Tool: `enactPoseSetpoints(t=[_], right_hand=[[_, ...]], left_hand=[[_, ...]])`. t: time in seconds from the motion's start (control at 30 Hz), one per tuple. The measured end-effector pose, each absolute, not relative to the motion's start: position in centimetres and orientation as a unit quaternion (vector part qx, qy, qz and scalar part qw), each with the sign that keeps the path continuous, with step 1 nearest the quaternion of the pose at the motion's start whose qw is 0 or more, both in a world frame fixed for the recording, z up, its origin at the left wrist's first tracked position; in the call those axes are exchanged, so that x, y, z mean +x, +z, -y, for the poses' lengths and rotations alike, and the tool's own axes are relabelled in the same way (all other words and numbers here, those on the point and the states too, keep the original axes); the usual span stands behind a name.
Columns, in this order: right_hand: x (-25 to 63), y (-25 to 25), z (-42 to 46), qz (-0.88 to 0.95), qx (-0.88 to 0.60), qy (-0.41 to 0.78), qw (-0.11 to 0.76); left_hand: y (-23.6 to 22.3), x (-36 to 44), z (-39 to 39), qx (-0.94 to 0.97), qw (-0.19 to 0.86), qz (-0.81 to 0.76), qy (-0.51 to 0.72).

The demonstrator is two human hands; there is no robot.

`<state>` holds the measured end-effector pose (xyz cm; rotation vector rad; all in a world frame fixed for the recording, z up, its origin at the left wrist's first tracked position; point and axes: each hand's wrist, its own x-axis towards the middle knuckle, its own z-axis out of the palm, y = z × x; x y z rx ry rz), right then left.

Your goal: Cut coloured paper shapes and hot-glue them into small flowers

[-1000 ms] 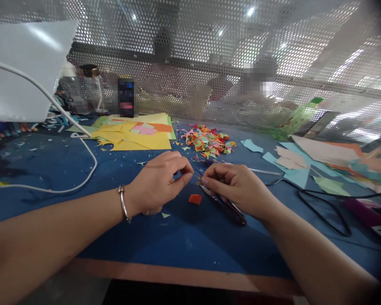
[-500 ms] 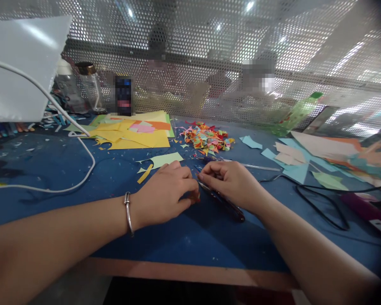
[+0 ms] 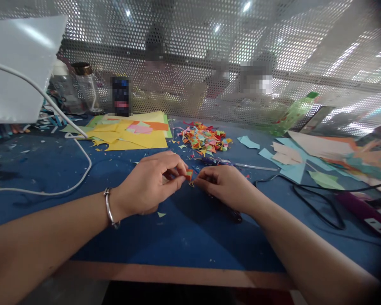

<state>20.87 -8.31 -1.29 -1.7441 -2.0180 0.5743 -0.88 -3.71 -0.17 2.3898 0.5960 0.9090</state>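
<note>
Between the thumb and forefinger of my left hand (image 3: 155, 180) is a small folded paper piece (image 3: 189, 174), orange with a pale green patch. My right hand (image 3: 227, 184) faces it with thumb and fingers pinched together. A thin yellow curl (image 3: 191, 184) sits at those fingertips; whether they grip it cannot be told. Under my right palm lies a slim tool, its dark handle (image 3: 235, 216) sticking out. A heap of folded, colourful paper bits (image 3: 206, 137) rests beyond both hands. Nearer me is a pale green scrap (image 3: 161, 214).
Yellow sheets (image 3: 136, 140) lie at back left, blue paper (image 3: 294, 171) at right. A blue-handled tool (image 3: 214, 161) lies behind my right hand. A white cable (image 3: 87, 169) loops at left, a black cable (image 3: 320, 212) at right near a purple power strip (image 3: 365, 212). A perforated screen (image 3: 190, 51) stands behind.
My left hand has shifted left and raised its wrist, bringing the orange paper piece into view. It now covers the pale green sheet and yellow strip seen before. My right hand stays nearly in place.
</note>
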Motion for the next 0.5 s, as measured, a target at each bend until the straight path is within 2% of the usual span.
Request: enactPoseSetpoints(t=[0.23,0.5], right_hand=[[20.7,-0.6,8.9,0.706,-0.595,0.253,0.289],[19.9,-0.1,9.5,0.71,-0.565,0.28,0.313]], left_hand=[[-0.6,-0.9,3.4,0.911,0.184,-0.16,0.331],[-0.5,-0.9,3.6,0.923,0.173,-0.168,0.301]])
